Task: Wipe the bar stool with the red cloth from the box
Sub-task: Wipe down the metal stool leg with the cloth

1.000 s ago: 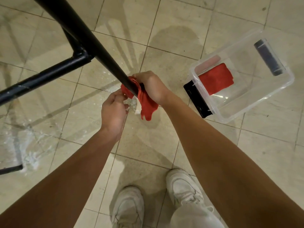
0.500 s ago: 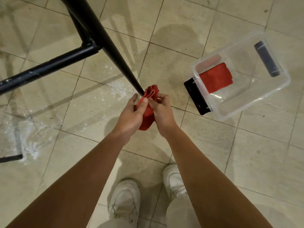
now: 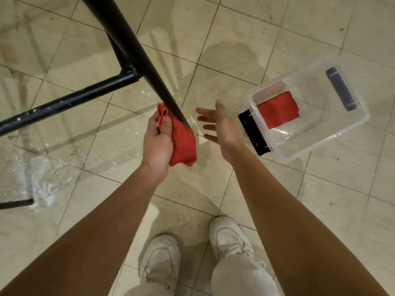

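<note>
Right hand (image 3: 222, 127) has let go! Half a second back both hands were bunched on the red cloth (image 3: 183, 142); now the right has swung out toward the box (image 3: 350, 133), palm turned inward, fingers spread wide, holding nothing. Left hand (image 3: 158, 144) has the cloth all to itself, fingers curled round the soft, fuzzy bundle and thumb pressed into a fold. The cloth lies against the lower end of the bar stool (image 3: 136, 52) leg. That leg is a smooth black metal tube slanting down to the floor, joined by a round crossbar (image 3: 70, 101) whose paint is chipped in white flecks. Over on the right sits the box: clear rigid plastic, rounded corners, a black clip (image 3: 253, 133) on its near end, well apart from the held cloth. Inside it, a second red cloth (image 3: 277, 110) lies folded flat beside a dark cylinder (image 3: 342, 90). The floor (image 3: 235, 35) is glossy beige tile in a diagonal grid, with white speckled smears at left. White sneakers (image 3: 162, 259) stand below.
</note>
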The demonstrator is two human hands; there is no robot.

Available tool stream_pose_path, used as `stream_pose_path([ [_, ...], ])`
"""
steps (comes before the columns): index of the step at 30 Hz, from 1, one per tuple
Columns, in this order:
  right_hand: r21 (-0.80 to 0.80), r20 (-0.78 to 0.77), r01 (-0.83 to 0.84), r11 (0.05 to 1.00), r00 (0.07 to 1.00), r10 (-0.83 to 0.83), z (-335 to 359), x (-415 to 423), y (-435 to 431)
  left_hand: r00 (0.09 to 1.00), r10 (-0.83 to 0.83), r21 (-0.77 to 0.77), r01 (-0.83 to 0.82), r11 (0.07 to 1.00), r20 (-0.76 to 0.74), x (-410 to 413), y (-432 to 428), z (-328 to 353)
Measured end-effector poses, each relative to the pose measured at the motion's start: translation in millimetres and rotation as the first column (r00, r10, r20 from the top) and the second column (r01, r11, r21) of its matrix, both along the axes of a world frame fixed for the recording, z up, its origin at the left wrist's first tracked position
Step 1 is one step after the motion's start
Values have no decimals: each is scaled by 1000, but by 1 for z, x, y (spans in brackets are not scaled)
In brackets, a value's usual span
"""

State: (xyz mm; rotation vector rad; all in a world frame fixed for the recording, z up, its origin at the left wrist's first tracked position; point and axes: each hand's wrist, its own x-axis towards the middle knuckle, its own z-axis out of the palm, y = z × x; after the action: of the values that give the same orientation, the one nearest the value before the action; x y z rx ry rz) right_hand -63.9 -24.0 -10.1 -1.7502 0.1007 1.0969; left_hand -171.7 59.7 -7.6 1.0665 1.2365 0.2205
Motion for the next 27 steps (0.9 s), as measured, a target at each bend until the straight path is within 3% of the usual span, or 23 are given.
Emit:
stream_pose_path([
  [3,1,18,-104,995,994,104,-2,-2,8,995,54,-50,-58,997,-80,13,-19,-15],
  [10,8,23,-63,998,998,62,-23,2,7,972,64,-192,-109,975,-224,28,-27,-56],
  [15,-20,-26,45,999,999,-46,-37,3,0,964,259,-187,-265,946,-59,23,-39,-51],
  [19,-61,-36,61,996,997,-64,-50,1,-12,925,356,-267,-379,886,-134,41,-44,-66],
  [22,-97,-59,-20,995,998,14,-59,-2,-17,945,260,-273,-307,912,-197,42,-40,-70],
  [25,-93,-113,-86,992,991,75,-64,-14,-10,974,180,-303,-215,928,-140,30,-28,-72],
  [27,-58,-116,-44,997,993,37,-64,-24,-7,981,175,-232,-189,954,-79,21,-21,-73],
])
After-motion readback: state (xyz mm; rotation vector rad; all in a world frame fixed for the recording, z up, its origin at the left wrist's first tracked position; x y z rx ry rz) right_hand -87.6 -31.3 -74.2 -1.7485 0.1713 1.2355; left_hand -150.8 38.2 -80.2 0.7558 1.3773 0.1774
